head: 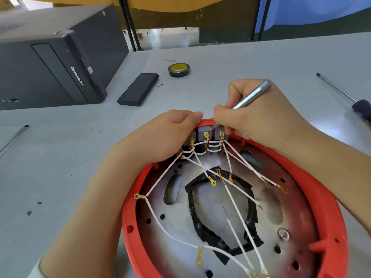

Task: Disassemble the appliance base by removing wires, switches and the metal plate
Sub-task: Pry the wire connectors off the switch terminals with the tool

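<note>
**Two hands at the switch bank, far rim of the base**

Spread across a grey table (241, 57); to the far left, a black computer case (50, 63), then a dark slab-shaped device (138, 89) and a roll of tape (178, 70) behind the work. Off to the right, a long screwdriver (345, 95), lying well apart from the job; at the left edge, a thin rod (14, 137).

Nearest the viewer, the red appliance base (329, 213), turned inside up so its innards face the worker. Seated within it, the metal plate (291, 207), not yet lifted out, with a black gasket (200, 227) ringing the middle opening. Fanned over the plate, white wires (160, 221) with brass ring terminals, their loose ends free but their upper ends clipped to the switches (204, 133) at the far rim.

Left hand (160, 137) curled over that rim, thumb on top beside the switches, probably to steady the base against prying. Right hand (257, 115) closed around a slim silver tool (251, 97), pen-fashion, tip set down among the switch terminals — likely to lever a connector or clip loose.

Both hands thus meeting at the switch bank, plate and wires lying below and toward the viewer.
</note>
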